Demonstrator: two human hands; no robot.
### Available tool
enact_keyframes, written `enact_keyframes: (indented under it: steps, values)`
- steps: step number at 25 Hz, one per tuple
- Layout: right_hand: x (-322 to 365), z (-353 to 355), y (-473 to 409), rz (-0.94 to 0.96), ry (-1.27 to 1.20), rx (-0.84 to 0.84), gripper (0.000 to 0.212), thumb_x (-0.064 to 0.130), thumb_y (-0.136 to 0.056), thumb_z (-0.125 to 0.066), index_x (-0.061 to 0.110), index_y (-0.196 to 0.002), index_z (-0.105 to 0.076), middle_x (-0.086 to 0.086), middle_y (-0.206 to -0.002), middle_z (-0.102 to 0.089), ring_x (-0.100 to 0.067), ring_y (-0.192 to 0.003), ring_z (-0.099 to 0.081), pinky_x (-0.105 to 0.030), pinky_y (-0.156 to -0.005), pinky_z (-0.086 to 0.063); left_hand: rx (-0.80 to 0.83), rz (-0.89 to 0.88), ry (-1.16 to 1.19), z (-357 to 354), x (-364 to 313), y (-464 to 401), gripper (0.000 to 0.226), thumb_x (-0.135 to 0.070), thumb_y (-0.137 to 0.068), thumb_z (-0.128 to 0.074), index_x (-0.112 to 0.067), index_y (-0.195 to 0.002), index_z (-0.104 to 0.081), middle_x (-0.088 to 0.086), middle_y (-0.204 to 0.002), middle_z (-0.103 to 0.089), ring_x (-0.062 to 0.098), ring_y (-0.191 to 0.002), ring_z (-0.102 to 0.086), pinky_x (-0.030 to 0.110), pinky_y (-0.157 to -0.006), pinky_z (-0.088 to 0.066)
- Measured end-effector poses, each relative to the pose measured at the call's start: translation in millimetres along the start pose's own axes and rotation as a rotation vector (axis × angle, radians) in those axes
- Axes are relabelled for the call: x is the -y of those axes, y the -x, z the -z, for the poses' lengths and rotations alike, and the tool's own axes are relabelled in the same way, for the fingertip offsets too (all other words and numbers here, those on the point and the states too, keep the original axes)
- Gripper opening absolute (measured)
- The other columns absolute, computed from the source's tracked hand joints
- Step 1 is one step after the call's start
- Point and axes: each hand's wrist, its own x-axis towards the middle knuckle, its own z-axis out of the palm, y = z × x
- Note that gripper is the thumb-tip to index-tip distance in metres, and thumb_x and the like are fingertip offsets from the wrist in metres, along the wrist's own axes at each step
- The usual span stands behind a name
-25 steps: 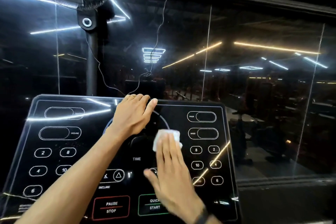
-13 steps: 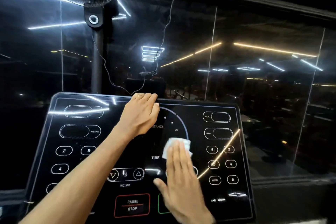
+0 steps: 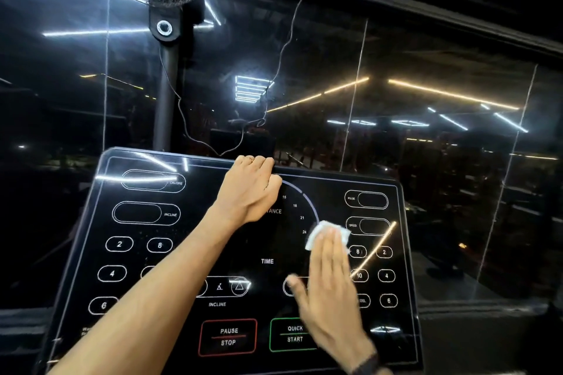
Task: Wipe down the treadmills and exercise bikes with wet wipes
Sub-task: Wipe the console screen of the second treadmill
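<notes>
A glossy black treadmill console [image 3: 146, 253] with white button outlines fills the lower half of the head view. My right hand [image 3: 329, 286] lies flat on its right-centre area, fingers straight, pressing a white wet wipe [image 3: 323, 231] against the panel beside the SPEED window. Most of the wipe is hidden under my fingers. My left hand [image 3: 246, 192] reaches across and grips the console's top edge, its fingers curled over the rim.
A dark glass wall [image 3: 426, 131] stands right behind the console, mirroring ceiling lights. A fan on a black pole [image 3: 166, 76] rises at the left, with a thin cable [image 3: 286, 49] hanging from a socket above.
My right hand has slid the wipe rightward across the panel, from the centre dial toward the SPEED window. My left hand has kept its place on the top edge, its fingers now curled further over.
</notes>
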Motion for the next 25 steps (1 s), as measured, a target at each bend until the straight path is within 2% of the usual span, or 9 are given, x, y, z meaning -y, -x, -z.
enact_keyframes:
  steps: [2,4,7,10,13,16,19,22,25]
  values:
    - [-15.0,9.2,-42.6,-0.204,-0.017,-0.031,0.099,0.072,-0.094,0.009,-0.007,-0.154,0.001,-0.028,-0.163,0.004,-0.038,-0.152,0.007,-0.05,-0.123,-0.01,-0.009,0.002,-0.009,-1.0,-3.2,1.3,0.044,-0.031,-0.085,-0.015,-0.009,-0.083,-0.053,0.006,-0.082,-0.058,0.024,-0.081,-0.051,0.041,-0.092,-0.039]
    - [-1.7,23.2,-96.8,-0.261,-0.097,-0.009,0.109,0.074,-0.083,0.024,-0.007,-0.154,0.006,-0.029,-0.161,0.01,-0.039,-0.151,0.015,-0.052,-0.124,-0.003,-0.003,0.008,0.005,-1.3,-3.6,0.1,0.039,-0.029,-0.087,-0.019,-0.009,-0.081,-0.052,0.006,-0.082,-0.057,0.025,-0.081,-0.051,0.043,-0.091,-0.04]
    - [42.4,15.7,-94.1,-0.01,-0.012,-0.031,0.093,0.065,-0.097,0.008,-0.008,-0.154,-0.005,-0.03,-0.162,0.001,-0.041,-0.152,0.006,-0.052,-0.124,-0.007,-0.015,-0.048,-0.006,-3.3,2.6,2.6,0.035,-0.023,-0.089,-0.029,-0.005,-0.087,-0.059,0.007,-0.085,-0.059,0.027,-0.084,-0.053,0.047,-0.091,-0.043]
    - [45.5,-4.2,-6.1,0.164,-0.042,0.059,0.091,0.067,-0.101,-0.014,-0.005,-0.155,-0.007,-0.025,-0.164,0.001,-0.036,-0.153,0.003,-0.048,-0.121,-0.009,0.061,-0.067,0.004,6.0,3.7,0.5,0.057,-0.035,-0.086,-0.012,-0.006,-0.103,-0.059,0.008,-0.096,-0.063,0.025,-0.093,-0.055,0.042,-0.097,-0.039]
    - [1.2,-4.1,1.2,-0.057,0.053,0.028,0.1,0.073,-0.097,-0.01,-0.009,-0.153,-0.011,-0.03,-0.162,-0.005,-0.041,-0.152,-0.005,-0.052,-0.119,-0.02,0.125,-0.079,-0.068,27.6,23.6,-1.2,0.07,-0.041,-0.08,-0.003,-0.008,-0.103,-0.061,0.013,-0.105,-0.067,0.032,-0.099,-0.061,0.044,-0.09,-0.043]
    - [2.1,19.9,-82.3,-0.32,-0.025,0.039,0.112,0.078,-0.084,0.018,-0.009,-0.152,0.005,-0.034,-0.16,0.006,-0.043,-0.151,0.009,-0.055,-0.123,-0.01,0.117,0.006,-0.265,44.9,63.9,12.9,0.063,-0.04,-0.081,-0.006,-0.009,-0.097,-0.059,0.016,-0.1,-0.066,0.036,-0.094,-0.061,0.044,-0.082,-0.042]
    - [50.2,21.0,-106.5,-0.11,-0.043,0.03,0.108,0.077,-0.087,0.014,-0.008,-0.153,0.007,-0.031,-0.16,0.012,-0.041,-0.15,0.016,-0.052,-0.124,-0.001,0.12,0.043,-0.333,44.8,82.0,36.2,0.06,-0.036,-0.085,-0.018,-0.005,-0.115,-0.059,0.015,-0.107,-0.065,0.034,-0.098,-0.058,0.047,-0.089,-0.039]
    - [70.4,3.0,-34.0,0.052,-0.004,0.037,0.102,0.075,-0.096,-0.008,-0.008,-0.154,-0.005,-0.029,-0.162,0.002,-0.039,-0.152,0.005,-0.05,-0.123,-0.009,0.044,0.083,-0.275,49.5,91.0,44.3,0.057,-0.033,-0.086,-0.021,-0.004,-0.12,-0.057,0.015,-0.115,-0.065,0.034,-0.108,-0.057,0.046,-0.101,-0.034]
    - [47.7,-4.2,-27.6,-0.155,0.015,-0.019,0.102,0.074,-0.096,-0.006,-0.011,-0.153,-0.013,-0.033,-0.16,-0.007,-0.043,-0.151,-0.008,-0.054,-0.118,-0.023,0.012,0.119,-0.28,62.5,108.0,59.4,0.058,-0.03,-0.088,-0.023,-0.002,-0.127,-0.054,0.015,-0.123,-0.061,0.034,-0.117,-0.053,0.044,-0.111,-0.023]
